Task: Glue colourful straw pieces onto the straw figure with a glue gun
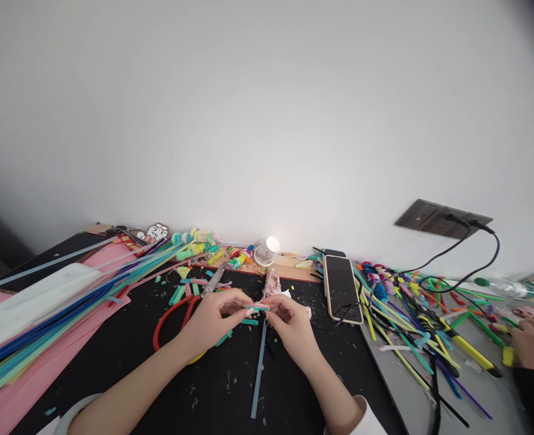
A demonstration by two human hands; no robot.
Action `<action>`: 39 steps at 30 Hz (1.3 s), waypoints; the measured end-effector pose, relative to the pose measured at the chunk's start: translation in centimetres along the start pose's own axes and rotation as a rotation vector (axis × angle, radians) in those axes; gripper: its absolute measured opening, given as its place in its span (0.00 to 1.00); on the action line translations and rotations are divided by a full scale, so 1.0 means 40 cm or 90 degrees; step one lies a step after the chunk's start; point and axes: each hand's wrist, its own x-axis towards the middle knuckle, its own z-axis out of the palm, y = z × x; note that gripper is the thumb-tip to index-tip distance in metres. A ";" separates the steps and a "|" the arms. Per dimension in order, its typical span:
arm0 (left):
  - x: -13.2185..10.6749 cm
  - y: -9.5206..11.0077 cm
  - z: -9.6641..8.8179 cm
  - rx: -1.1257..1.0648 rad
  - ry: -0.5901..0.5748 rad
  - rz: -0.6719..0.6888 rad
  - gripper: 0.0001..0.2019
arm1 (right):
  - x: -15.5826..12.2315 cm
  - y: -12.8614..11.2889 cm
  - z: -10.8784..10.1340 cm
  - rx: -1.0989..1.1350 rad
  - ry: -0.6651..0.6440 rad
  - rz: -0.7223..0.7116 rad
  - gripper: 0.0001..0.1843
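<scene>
Left fingers [235, 316] and right fingers [279, 300] pinch a small teal piece [260, 308], its detail unclear; red-handled scissors [211, 283] lie partly covered.

Soft light is washing the wall [267, 121], palest above the paper cup [270, 248] and dimming far left of it. Wide-angle distortion is stretching the strips [49, 324] left of the cup; the small piece [258, 307] below it is looking blurry.

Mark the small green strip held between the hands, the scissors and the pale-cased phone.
Green strip [258, 307]: head view, on its exposed middle.
Scissors [213, 281]: head view, on the metal blades.
Pale-cased phone [342, 284]: head view, on the dark screen.
</scene>
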 end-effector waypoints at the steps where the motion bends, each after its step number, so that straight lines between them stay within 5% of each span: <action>1: 0.000 0.002 0.000 0.005 0.000 0.000 0.06 | -0.001 0.000 0.000 -0.004 0.001 0.001 0.08; 16: -0.005 0.011 -0.007 0.073 0.002 -0.003 0.12 | 0.002 -0.002 -0.005 -0.025 0.022 0.000 0.06; 22: 0.003 -0.005 -0.057 0.200 0.269 -0.002 0.11 | 0.005 0.010 -0.006 -0.026 0.049 0.001 0.09; 25: 0.014 -0.023 -0.096 0.321 0.336 -0.023 0.13 | 0.006 0.014 -0.005 -0.036 0.054 0.005 0.11; 31: 0.030 -0.064 -0.145 0.642 0.297 -0.034 0.14 | 0.008 0.016 -0.007 -0.051 0.051 0.008 0.11; 39: 0.020 -0.064 -0.138 0.749 0.240 -0.133 0.17 | 0.008 0.020 -0.006 -0.034 0.056 0.002 0.13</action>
